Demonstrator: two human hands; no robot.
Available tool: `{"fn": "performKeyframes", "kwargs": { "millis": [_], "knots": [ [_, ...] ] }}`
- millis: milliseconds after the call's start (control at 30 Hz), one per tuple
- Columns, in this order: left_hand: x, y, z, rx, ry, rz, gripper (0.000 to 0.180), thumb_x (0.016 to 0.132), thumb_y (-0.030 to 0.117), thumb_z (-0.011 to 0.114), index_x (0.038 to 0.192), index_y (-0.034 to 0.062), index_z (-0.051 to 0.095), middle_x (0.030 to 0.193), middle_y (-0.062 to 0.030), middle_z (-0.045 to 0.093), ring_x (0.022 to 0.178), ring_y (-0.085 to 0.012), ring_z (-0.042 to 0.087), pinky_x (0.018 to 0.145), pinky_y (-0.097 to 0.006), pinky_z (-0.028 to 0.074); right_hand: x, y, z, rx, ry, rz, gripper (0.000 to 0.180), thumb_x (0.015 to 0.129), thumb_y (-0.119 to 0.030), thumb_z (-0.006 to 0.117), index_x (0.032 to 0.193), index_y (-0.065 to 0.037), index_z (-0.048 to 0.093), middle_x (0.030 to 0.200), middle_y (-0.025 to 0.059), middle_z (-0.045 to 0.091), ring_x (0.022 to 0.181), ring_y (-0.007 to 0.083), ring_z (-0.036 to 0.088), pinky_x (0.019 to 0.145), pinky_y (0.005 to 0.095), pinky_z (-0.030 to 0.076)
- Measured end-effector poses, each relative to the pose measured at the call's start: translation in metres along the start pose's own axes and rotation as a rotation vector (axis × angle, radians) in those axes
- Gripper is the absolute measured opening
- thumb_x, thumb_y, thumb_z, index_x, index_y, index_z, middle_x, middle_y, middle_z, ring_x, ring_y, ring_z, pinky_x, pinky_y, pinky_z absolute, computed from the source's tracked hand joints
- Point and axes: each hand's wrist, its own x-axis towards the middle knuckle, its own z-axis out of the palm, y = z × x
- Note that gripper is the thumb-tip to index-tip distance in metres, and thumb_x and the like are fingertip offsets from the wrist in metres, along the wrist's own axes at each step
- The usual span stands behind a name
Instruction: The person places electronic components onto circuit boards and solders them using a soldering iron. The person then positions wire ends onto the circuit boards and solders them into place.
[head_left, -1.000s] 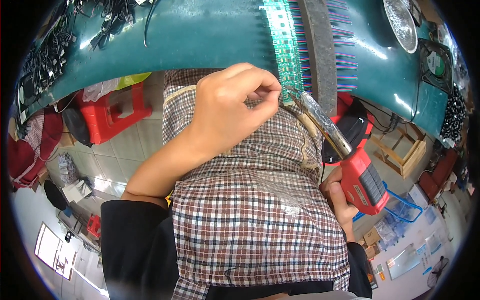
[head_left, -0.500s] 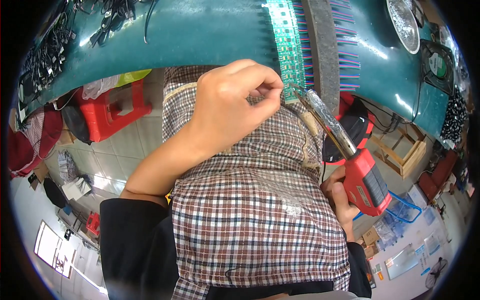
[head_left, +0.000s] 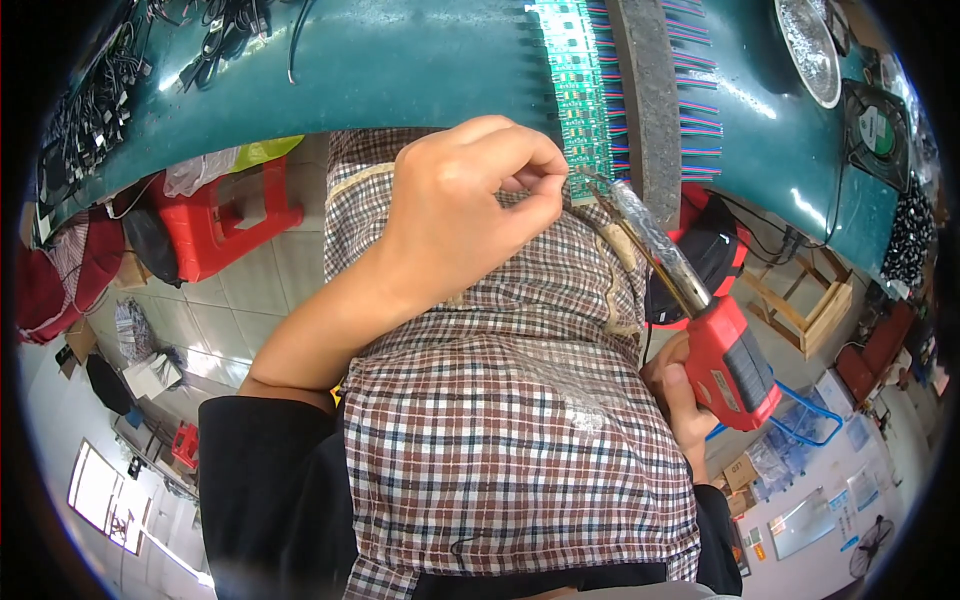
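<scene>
Teal workbench (head_left: 400, 70) carries a green circuit strip (head_left: 578, 90) beside a grey bar (head_left: 645, 100). Left hand (head_left: 465, 215) pinches what seems a thin wire at the strip's near end, where the soldering iron (head_left: 690, 300), gripped by the right hand (head_left: 680, 395), touches.

This is an electronics assembly workshop. A teal workbench (head_left: 400, 70) curves across the top of the frame, carrying a long green circuit board strip (head_left: 578, 90) with rows of coloured wires (head_left: 700, 110). Black cables (head_left: 90, 110) pile at upper left, a small fan (head_left: 875, 130) sits at upper right, and a red plastic stool (head_left: 225, 215) stands on the tiled floor (head_left: 290, 270) at left.
</scene>
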Motion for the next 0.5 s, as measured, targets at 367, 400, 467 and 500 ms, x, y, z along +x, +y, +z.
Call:
{"fn": "performKeyframes", "kwargs": {
  "millis": [367, 400, 467, 500],
  "knots": [
    [0.001, 0.0, 0.0, -0.001, 0.003, 0.003, 0.01, 0.073, -0.005, 0.069, 0.082, -0.0006, 0.067, 0.078, -0.0065, 0.067, 0.069, -0.0118, 0.067, 0.061, -0.022, 0.056, -0.004, 0.003, -0.001, 0.011, 0.002, 0.074, 0.015, 0.083, -0.01, 0.064, 0.085, 0.0, 0.052, 0.071, 0.0076, 0.053, 0.061, 0.0142, 0.048, 0.056, 0.0275, 0.039],
    [0.001, 0.0, 0.001, -0.001, 0.001, -0.001, 0.01, 0.073, -0.005, 0.069, 0.082, -0.0006, 0.067, 0.079, -0.0065, 0.067, 0.069, -0.0118, 0.067, 0.061, -0.022, 0.056, -0.002, 0.003, 0.001, 0.009, 0.008, 0.05, 0.015, 0.084, -0.011, 0.063, 0.084, -0.001, 0.052, 0.071, 0.0076, 0.053, 0.061, 0.0141, 0.048, 0.056, 0.0275, 0.04],
    [0.001, 0.001, 0.0, -0.001, -0.001, -0.005, 0.01, 0.073, -0.005, 0.069, 0.082, -0.0005, 0.067, 0.079, -0.0065, 0.067, 0.069, -0.0118, 0.067, 0.061, -0.022, 0.056, -0.001, 0.001, 0.002, 0.007, 0.014, 0.027, 0.015, 0.084, -0.011, 0.063, 0.083, -0.001, 0.051, 0.071, 0.0077, 0.053, 0.061, 0.014, 0.048, 0.056, 0.0274, 0.04],
    [0.001, 0.001, 0.0, 0.001, -0.001, -0.002, 0.01, 0.073, -0.005, 0.069, 0.082, -0.0005, 0.067, 0.078, -0.0065, 0.067, 0.069, -0.0118, 0.067, 0.061, -0.022, 0.056, -0.001, 0.0, 0.002, 0.001, 0.006, 0.028, 0.015, 0.084, -0.011, 0.063, 0.083, -0.001, 0.051, 0.071, 0.0078, 0.053, 0.061, 0.0141, 0.048, 0.056, 0.0274, 0.04]
  ]
}}
